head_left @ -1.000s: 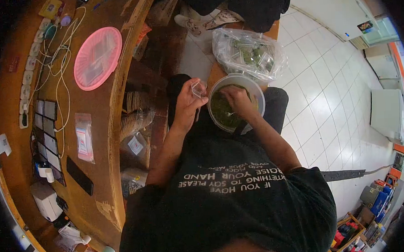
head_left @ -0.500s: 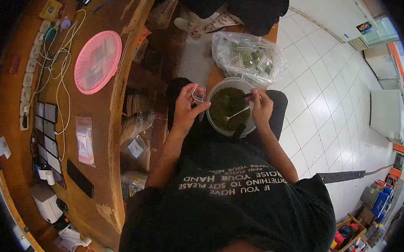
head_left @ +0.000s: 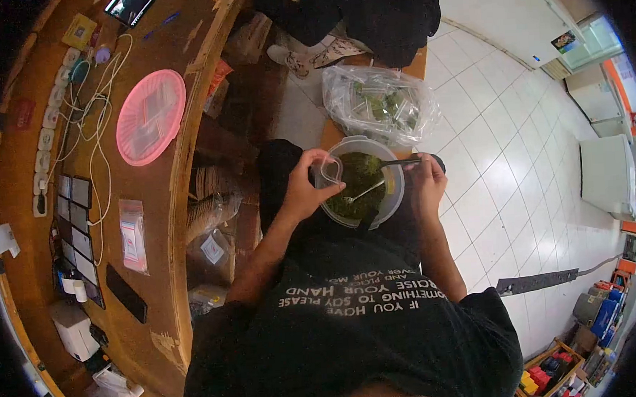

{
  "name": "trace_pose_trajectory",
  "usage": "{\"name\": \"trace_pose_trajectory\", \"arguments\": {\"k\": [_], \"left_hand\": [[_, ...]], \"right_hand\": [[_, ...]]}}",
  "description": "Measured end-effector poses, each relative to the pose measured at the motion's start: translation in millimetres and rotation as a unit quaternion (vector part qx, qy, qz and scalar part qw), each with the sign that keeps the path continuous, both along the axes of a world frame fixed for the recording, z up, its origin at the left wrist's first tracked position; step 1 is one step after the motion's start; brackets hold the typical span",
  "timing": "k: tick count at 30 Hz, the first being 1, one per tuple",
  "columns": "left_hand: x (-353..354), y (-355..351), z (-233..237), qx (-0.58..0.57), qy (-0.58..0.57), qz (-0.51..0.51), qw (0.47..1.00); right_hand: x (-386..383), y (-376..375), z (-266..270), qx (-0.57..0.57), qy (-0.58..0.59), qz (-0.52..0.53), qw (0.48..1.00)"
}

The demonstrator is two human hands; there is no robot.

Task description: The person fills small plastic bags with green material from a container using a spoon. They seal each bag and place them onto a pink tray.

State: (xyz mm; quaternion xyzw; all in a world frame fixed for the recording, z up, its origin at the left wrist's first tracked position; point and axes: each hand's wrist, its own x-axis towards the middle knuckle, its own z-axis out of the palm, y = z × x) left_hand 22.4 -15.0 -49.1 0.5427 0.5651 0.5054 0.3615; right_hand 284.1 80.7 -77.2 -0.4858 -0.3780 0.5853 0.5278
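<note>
The small clear bag (head_left: 329, 170) is a see-through plastic pouch, squarish with a thicker band along its mouth, and it looks empty as far as the view shows. It is pinched upright between the thumb and fingertips of the left hand (head_left: 305, 192), right at the left rim of the bowl (head_left: 394, 198). The bowl is round and translucent white, resting on the person's lap, and holds a dark green, crumbly mass of leafy material (head_left: 356, 173). A thin metal spoon (head_left: 364, 192) lies slanted in it. The right hand (head_left: 427, 185) sits at the bowl's right rim, fingers curled around a slim dark tool (head_left: 401, 162) that reaches in over the green material; what kind of tool it is cannot be told. Just beyond the bowl lies a large clear plastic bag (head_left: 381, 105) stuffed with small packets of green. To the left runs a curved wooden counter (head_left: 168, 228) with a pink round lid (head_left: 150, 117), a small packet (head_left: 133, 235) and a dark phone (head_left: 127, 293).
</note>
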Motion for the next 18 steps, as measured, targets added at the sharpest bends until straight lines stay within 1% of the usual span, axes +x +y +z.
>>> {"name": "trace_pose_trajectory", "arguments": {"k": [1,3,4,6,7,8,9,10,11,12,13,14,16,17,18], "left_hand": [[3,1,-1,0.001,0.001,0.002,1.0],[14,4,-4,-0.034,0.173,0.038,0.983],[20,6,-4,-0.034,0.174,0.039,0.983],[33,13,-5,-0.02,0.221,0.058,0.973],[38,17,-6,-0.007,0.209,0.047,0.977],[43,20,-6,-0.005,0.208,0.046,0.977],[49,23,-6,0.021,0.224,0.055,0.973],[55,26,-7,0.046,0.239,0.064,0.968],[59,27,-9,0.047,0.238,0.064,0.968],[63,29,-11,0.036,0.22,0.064,0.973],[65,29,-14,0.025,0.202,0.064,0.977],[67,29,-18,0.025,0.202,0.063,0.977],[69,30,-22,0.037,0.191,0.089,0.977],[69,29,-24,0.038,0.19,0.089,0.977],[67,28,-21,0.034,0.198,0.098,0.975]], "right_hand": [[-4,-1,22,0.015,0.015,-0.007,1.0],[-7,-1,43,0.031,0.037,-0.033,0.998],[-7,-1,46,0.031,0.038,-0.033,0.998],[-7,-1,53,0.066,-0.013,-0.029,0.997],[-9,-2,59,0.068,-0.013,-0.03,0.997],[-14,-6,64,0.084,-0.056,-0.026,0.995],[-18,-10,68,0.099,-0.099,-0.023,0.99],[-19,-12,68,0.101,-0.1,-0.024,0.99],[-20,-14,66,0.214,-0.208,-0.01,0.954],[-23,-18,64,0.321,-0.311,0.005,0.895],[-30,-27,88,0.376,-0.358,0.031,0.854],[-34,-28,89,0.376,-0.358,0.03,0.854],[-37,-29,89,0.431,-0.348,0.013,0.832],[-37,-28,89,0.432,-0.349,0.013,0.832],[-37,-29,87,0.402,-0.334,0.001,0.852]]}}
